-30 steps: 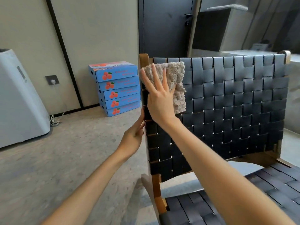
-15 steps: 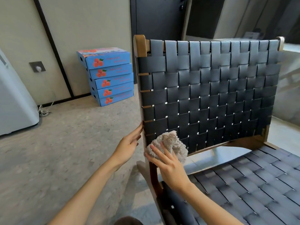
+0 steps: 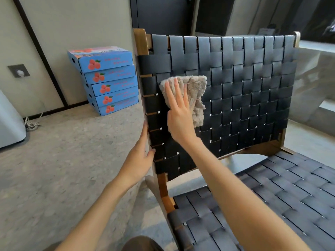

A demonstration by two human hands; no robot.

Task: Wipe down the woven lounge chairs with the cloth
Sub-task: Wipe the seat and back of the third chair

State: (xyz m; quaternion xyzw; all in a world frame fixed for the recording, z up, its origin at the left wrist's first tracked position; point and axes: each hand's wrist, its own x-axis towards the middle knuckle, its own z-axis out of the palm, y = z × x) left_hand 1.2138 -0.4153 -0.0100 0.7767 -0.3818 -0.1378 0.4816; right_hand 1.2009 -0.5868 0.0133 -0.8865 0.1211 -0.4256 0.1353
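Observation:
A lounge chair with a wooden frame and black woven straps fills the right half; its backrest (image 3: 244, 91) stands upright and its seat (image 3: 272, 205) lies at the lower right. A beige fluffy cloth (image 3: 194, 87) lies flat against the left part of the backrest. My right hand (image 3: 178, 113) presses the cloth onto the straps with straight, spread fingers. My left hand (image 3: 140, 158) rests with straight fingers against the left wooden post of the backrest, lower down.
A stack of several blue fruit boxes (image 3: 107, 80) stands against the wall to the left of the chair. A white appliance (image 3: 9, 124) sits at the far left with a cord on the floor. A dark door (image 3: 161, 13) is behind the chair.
My right hand has slid the cloth up from the bottom left of the backrest to its middle height, after an earlier stroke down from the top. My left hand stays on the post.

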